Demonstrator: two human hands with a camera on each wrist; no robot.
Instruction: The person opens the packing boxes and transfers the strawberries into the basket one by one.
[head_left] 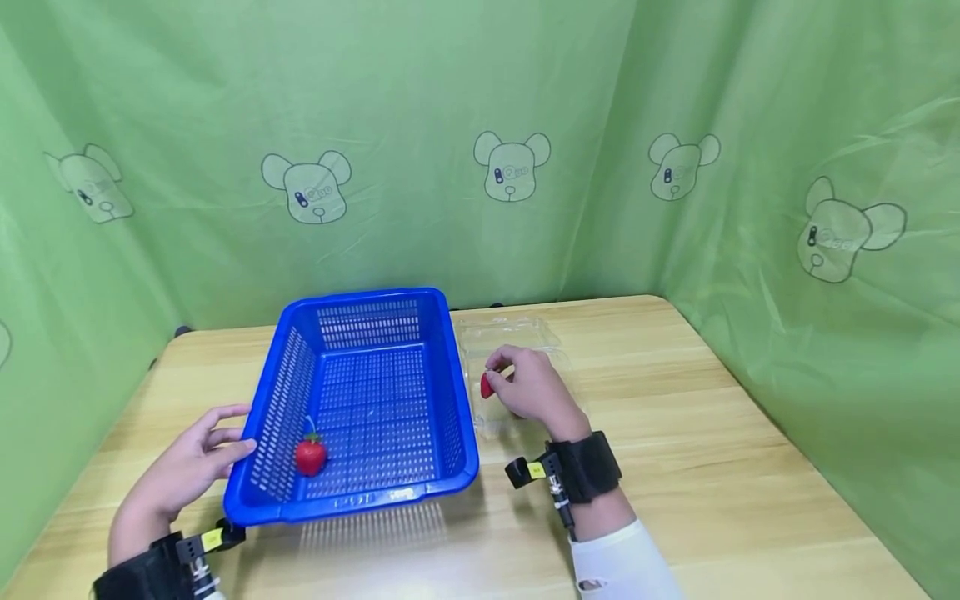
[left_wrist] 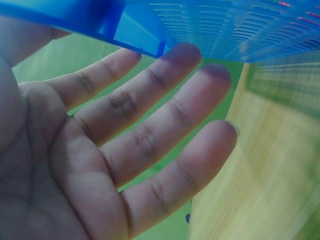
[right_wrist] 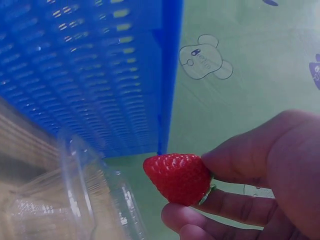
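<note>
My right hand pinches a strawberry near its green leaves, between thumb and fingers, beside the basket's right wall. Under that hand lies a clear plastic clamshell box, partly covered by the hand. My left hand is at the left side of a blue plastic basket. Its thumb tip is right at the rim, and the other fingers stretch out nearly straight along the outside of the slotted wall. Inside the basket, near the front left corner, sits another strawberry with a green cap and stem.
The basket and box stand on a light wooden table. A green curtain printed with bear heads hangs behind and along both sides. Each wrist wears a black strap with a small camera mount.
</note>
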